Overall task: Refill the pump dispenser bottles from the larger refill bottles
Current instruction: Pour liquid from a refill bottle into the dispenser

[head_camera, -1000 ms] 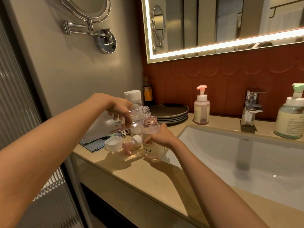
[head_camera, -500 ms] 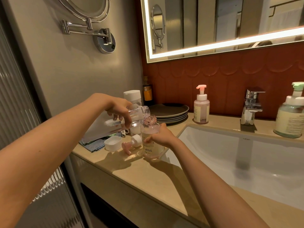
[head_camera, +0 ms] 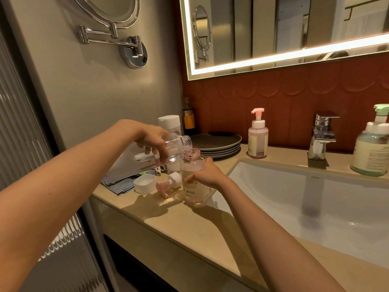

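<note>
Now, my left fingers (head_camera: 161,152) curled round the tilted refill bottle (head_camera: 145,163), its mouth just beyond them above the open dispenser bottle (head_camera: 194,189), gripped upright in my right fingers (head_camera: 189,179).

Refill bottle (head_camera: 147,157): clear plastic, smooth, glossy. Dispenser bottle (head_camera: 194,186) at its 4 o'clock: pink-tinted clear plastic, glossy, printed lettering. Pump head (head_camera: 168,183) and cap (head_camera: 144,183): smooth plastic, pink and white. Cloth (head_camera: 120,185), 9 o'clock of cap: matt blue fabric. Countertop (head_camera: 189,228): beige stone look, smooth, soft sheen. Sink (head_camera: 273,197): white, glossy, ceramic look. Faucet (head_camera: 322,138), 12 o'clock of sink: polished chrome metal. Plates (head_camera: 216,142): dark, matt.
</note>
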Demonstrator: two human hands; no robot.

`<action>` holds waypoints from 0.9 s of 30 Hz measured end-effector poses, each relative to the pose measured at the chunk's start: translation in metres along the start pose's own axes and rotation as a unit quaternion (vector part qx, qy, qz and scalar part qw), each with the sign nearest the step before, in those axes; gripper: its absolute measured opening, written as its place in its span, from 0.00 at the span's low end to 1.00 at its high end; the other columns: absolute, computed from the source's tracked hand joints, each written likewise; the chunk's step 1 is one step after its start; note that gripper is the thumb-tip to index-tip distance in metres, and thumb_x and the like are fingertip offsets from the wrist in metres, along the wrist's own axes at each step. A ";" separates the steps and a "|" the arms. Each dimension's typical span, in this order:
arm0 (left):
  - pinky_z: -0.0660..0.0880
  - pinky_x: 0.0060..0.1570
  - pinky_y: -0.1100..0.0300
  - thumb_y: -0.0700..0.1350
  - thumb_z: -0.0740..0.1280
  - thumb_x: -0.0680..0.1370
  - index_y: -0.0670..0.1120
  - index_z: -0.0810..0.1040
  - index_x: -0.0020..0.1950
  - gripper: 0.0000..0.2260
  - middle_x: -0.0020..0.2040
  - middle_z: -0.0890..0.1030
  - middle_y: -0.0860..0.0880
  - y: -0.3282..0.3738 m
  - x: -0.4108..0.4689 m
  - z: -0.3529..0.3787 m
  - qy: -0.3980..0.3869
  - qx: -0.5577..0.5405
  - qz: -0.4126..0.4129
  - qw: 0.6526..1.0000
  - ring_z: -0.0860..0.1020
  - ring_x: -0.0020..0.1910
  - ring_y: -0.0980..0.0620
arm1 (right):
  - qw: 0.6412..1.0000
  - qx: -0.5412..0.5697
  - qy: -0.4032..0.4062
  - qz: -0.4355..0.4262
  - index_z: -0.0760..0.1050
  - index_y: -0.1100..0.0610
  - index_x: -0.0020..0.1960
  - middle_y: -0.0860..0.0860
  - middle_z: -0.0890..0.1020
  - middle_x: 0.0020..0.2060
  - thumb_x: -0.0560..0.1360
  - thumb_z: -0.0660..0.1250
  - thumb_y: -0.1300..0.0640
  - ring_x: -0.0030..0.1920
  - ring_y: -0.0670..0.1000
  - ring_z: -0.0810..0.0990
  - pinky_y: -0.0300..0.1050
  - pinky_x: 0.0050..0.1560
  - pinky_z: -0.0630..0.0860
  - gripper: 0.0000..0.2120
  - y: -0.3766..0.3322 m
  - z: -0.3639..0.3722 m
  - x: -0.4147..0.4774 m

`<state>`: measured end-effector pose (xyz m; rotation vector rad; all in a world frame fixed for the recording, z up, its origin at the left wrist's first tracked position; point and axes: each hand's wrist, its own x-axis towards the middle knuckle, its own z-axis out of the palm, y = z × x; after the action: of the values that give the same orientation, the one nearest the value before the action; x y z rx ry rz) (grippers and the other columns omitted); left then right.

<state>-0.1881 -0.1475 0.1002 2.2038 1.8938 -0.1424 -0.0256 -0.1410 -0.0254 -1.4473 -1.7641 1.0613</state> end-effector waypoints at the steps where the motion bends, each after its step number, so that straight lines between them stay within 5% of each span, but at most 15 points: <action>1: 0.67 0.30 0.61 0.41 0.73 0.69 0.50 0.68 0.42 0.13 0.43 0.74 0.46 0.001 0.000 0.000 -0.001 0.002 -0.001 1.000 0.71 0.35 0.51 | 1.000 0.000 -0.001 0.000 0.48 0.62 0.72 0.59 0.66 0.68 0.69 0.73 0.59 0.67 0.60 0.67 0.51 0.62 0.69 0.42 0.000 0.000 0.000; 22: 0.67 0.31 0.60 0.43 0.73 0.68 0.51 0.69 0.43 0.14 0.45 0.74 0.44 -0.002 0.004 -0.001 -0.001 0.001 -0.004 1.000 0.71 0.36 0.51 | 1.000 -0.005 -0.002 -0.001 0.49 0.62 0.72 0.59 0.66 0.68 0.69 0.73 0.59 0.67 0.60 0.68 0.51 0.62 0.69 0.42 0.002 0.001 0.003; 27: 0.67 0.31 0.59 0.48 0.74 0.57 0.49 0.70 0.44 0.20 0.46 0.74 0.42 -0.001 0.002 0.001 -0.015 -0.017 -0.005 1.000 0.71 0.37 0.48 | 1.000 -0.007 0.001 -0.005 0.48 0.63 0.72 0.59 0.65 0.68 0.69 0.73 0.59 0.67 0.60 0.67 0.51 0.63 0.69 0.42 0.001 0.001 0.004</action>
<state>-0.1886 -0.1457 0.0985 2.1578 1.8777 -0.1438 -0.0273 -0.1376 -0.0267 -1.4469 -1.7785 1.0439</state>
